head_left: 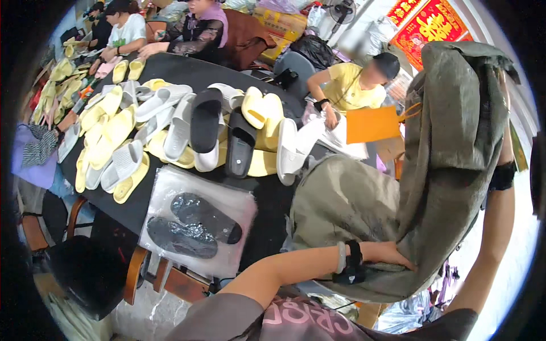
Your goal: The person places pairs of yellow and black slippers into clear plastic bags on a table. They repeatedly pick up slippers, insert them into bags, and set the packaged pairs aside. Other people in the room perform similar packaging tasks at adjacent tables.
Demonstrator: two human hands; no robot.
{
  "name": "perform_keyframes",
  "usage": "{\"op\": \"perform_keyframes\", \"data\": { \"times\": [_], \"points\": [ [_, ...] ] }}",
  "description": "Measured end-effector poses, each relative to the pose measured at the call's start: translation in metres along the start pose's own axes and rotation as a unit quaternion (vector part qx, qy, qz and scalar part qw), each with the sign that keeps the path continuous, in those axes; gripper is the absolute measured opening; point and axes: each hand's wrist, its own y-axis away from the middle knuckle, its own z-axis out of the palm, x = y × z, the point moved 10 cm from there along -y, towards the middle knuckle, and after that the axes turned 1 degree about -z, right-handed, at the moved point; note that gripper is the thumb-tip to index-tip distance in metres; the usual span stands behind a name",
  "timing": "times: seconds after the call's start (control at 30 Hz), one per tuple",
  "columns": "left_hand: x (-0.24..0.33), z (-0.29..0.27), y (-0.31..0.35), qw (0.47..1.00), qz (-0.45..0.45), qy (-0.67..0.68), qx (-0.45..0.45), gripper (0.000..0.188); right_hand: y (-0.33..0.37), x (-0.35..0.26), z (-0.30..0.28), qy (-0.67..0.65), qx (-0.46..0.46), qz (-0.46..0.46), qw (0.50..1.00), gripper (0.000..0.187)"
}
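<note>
A large grey-green cloth sack (pixel 455 113) is lifted high on the right, its lower part (pixel 347 199) draped on the table's right end. Along its far right edge my right hand (pixel 505 145) is raised, closed on the cloth, with most fingers hidden behind it. Lower down, my left hand (pixel 389 253) is closed at a fold of the sack, its fingertips partly covered by fabric. Left of the sack lies a clear plastic bag (pixel 234 202) with a pair of black slippers (pixel 185 236) in it.
Yellow, grey, white and black slippers (pixel 207 119) are heaped across the black table (pixel 176 68). A person in yellow (pixel 355 85) sits across, near an orange card (pixel 372 125). More people work at the far left. A wooden chair (pixel 136 273) stands at the near edge.
</note>
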Motion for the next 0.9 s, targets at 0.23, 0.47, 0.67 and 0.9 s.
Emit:
{"op": "perform_keyframes", "data": {
  "times": [0.23, 0.47, 0.67, 0.9],
  "points": [
    [0.033, -0.085, 0.076, 0.967, 0.068, 0.029, 0.244, 0.056, -0.025, 0.024, 0.069, -0.066, -0.016, 0.009, 0.998, 0.041],
    [0.136, -0.146, 0.166, 0.855, 0.176, 0.283, 0.396, 0.034, 0.040, 0.070, 0.062, -0.219, 0.052, -0.047, 0.973, 0.041],
    [0.172, -0.138, 0.140, 0.851, 0.334, 0.298, 0.275, 0.041, 0.296, 0.001, 0.179, -0.131, -0.201, -0.070, 0.968, 0.096],
    [0.104, -0.086, 0.055, 0.884, 0.243, 0.305, 0.258, 0.040, 0.463, -0.043, 0.387, -0.244, -0.411, 0.079, 0.875, 0.072]
  ]
}}
